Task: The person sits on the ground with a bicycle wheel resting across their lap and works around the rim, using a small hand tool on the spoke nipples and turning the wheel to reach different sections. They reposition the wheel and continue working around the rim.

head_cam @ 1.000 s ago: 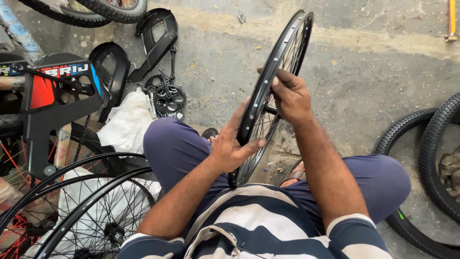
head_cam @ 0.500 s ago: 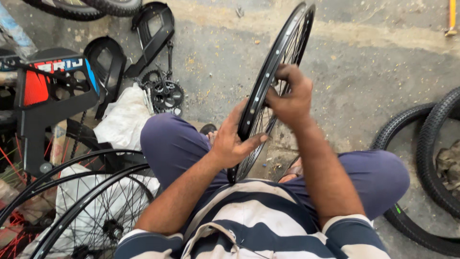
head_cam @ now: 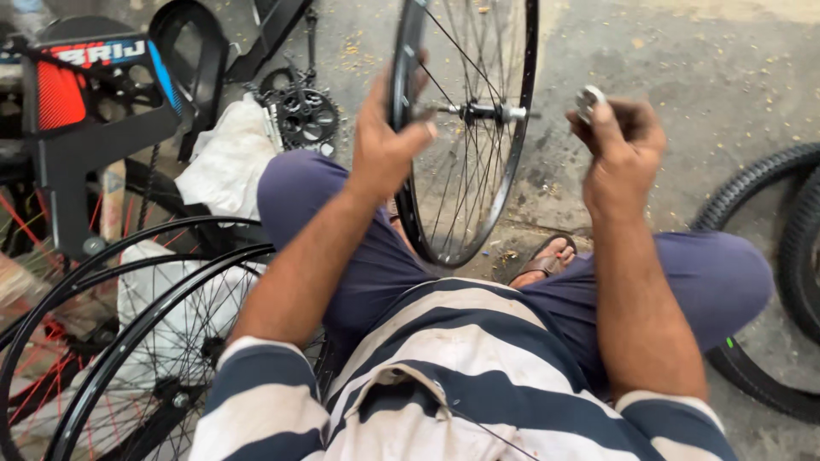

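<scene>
Centrally, the spoked wheel [head_cam: 465,128] stands upright between the person's knees, above the concrete floor [head_cam: 683,68]. The left hand [head_cam: 384,141] grips the black rim, fingers [head_cam: 418,128] wrapped around its near edge. An axle [head_cam: 487,111] projects from the hub toward the right. The right hand [head_cam: 619,149] is held apart from the wheel, level with the axle; its fingers are clenched around a small metal part [head_cam: 588,98], visible at the fingertips. Further spoked wheels [head_cam: 128,341] lie at lower left. A white cloth [head_cam: 226,158] rests beside the left knee. Black tyres [head_cam: 786,256] lie on the floor at right.
</scene>
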Action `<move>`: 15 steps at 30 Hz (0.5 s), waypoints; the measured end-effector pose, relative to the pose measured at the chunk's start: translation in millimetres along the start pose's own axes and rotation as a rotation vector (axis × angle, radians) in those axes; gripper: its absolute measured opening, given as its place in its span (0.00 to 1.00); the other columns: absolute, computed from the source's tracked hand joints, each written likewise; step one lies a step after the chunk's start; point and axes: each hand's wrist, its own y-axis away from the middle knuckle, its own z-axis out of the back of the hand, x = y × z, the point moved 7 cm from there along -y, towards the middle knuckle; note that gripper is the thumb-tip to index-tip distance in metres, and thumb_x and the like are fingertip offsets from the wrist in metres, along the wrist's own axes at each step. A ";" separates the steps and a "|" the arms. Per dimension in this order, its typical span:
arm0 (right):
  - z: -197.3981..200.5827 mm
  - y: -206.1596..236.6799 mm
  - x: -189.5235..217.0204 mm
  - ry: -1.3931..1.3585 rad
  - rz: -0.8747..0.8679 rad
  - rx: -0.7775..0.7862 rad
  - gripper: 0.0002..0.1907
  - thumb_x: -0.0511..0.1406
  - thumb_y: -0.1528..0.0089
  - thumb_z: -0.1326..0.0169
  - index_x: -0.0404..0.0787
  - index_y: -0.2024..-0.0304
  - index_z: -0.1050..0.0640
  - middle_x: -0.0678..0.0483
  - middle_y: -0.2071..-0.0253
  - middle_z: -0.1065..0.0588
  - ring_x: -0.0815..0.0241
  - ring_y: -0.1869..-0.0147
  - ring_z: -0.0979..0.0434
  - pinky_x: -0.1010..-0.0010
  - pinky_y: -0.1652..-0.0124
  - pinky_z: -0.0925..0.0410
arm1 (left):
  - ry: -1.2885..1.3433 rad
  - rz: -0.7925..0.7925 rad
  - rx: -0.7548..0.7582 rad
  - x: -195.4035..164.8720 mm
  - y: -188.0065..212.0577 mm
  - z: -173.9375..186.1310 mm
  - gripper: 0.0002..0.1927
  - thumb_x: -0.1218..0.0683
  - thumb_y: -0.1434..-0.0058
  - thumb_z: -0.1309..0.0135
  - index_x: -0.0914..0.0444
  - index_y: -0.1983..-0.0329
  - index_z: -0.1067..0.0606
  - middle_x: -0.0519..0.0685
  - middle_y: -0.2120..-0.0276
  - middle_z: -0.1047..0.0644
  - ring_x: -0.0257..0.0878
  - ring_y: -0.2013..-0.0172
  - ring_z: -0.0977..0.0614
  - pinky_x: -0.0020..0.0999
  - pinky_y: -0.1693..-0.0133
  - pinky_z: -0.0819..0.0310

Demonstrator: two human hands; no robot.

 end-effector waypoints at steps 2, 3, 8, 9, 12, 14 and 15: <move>14.6 4.9 -5.0 -0.014 -0.003 -0.056 0.05 0.30 0.29 0.40 0.37 0.55 0.25 0.50 0.57 0.21 0.54 0.55 0.15 0.64 0.52 0.21 | -0.029 -0.010 -0.116 15.1 -29.9 30.9 0.35 0.66 0.41 0.45 0.67 0.27 0.36 0.50 0.40 0.26 0.38 0.39 0.22 0.37 0.43 0.18; 18.6 5.9 -6.5 -0.002 0.002 -0.058 0.05 0.30 0.29 0.40 0.37 0.55 0.25 0.50 0.57 0.21 0.55 0.55 0.15 0.65 0.52 0.21 | -0.023 0.031 -0.199 24.8 -48.7 50.7 0.34 0.66 0.41 0.44 0.68 0.30 0.34 0.50 0.48 0.25 0.39 0.49 0.21 0.36 0.51 0.19; 21.9 5.9 -11.9 0.118 0.058 -0.039 0.05 0.30 0.26 0.41 0.35 0.53 0.24 0.50 0.55 0.21 0.56 0.51 0.16 0.65 0.48 0.22 | 0.219 0.166 -0.541 59.4 -119.1 154.9 0.35 0.66 0.44 0.43 0.71 0.32 0.38 0.53 0.63 0.26 0.40 0.66 0.23 0.34 0.65 0.23; 21.3 5.8 -12.0 0.147 0.075 -0.031 0.05 0.30 0.27 0.41 0.34 0.53 0.24 0.50 0.54 0.20 0.57 0.51 0.16 0.65 0.46 0.21 | 0.258 0.183 -0.588 67.8 -122.3 172.3 0.35 0.65 0.43 0.42 0.73 0.32 0.37 0.52 0.60 0.24 0.38 0.64 0.20 0.34 0.63 0.17; 19.6 6.2 -15.5 0.244 0.115 -0.023 0.06 0.30 0.26 0.41 0.33 0.52 0.24 0.49 0.53 0.20 0.58 0.49 0.16 0.65 0.44 0.22 | 0.447 0.086 -0.753 106.5 -106.5 206.1 0.39 0.65 0.44 0.48 0.61 0.30 0.49 0.44 0.51 0.23 0.42 0.63 0.17 0.35 0.62 0.17; 15.5 7.0 -22.5 0.311 0.111 -0.003 0.06 0.30 0.26 0.40 0.32 0.51 0.24 0.49 0.53 0.20 0.59 0.49 0.17 0.66 0.42 0.23 | 0.350 0.315 -0.966 153.7 -81.7 222.7 0.35 0.63 0.41 0.47 0.58 0.32 0.47 0.53 0.60 0.25 0.42 0.64 0.19 0.34 0.64 0.18; 12.9 7.0 -29.0 0.336 0.083 0.000 0.07 0.30 0.26 0.41 0.32 0.50 0.24 0.49 0.53 0.20 0.60 0.49 0.17 0.67 0.43 0.23 | 0.362 0.388 -0.968 175.1 -75.8 227.9 0.28 0.62 0.40 0.47 0.63 0.39 0.44 0.55 0.60 0.25 0.45 0.64 0.18 0.37 0.65 0.18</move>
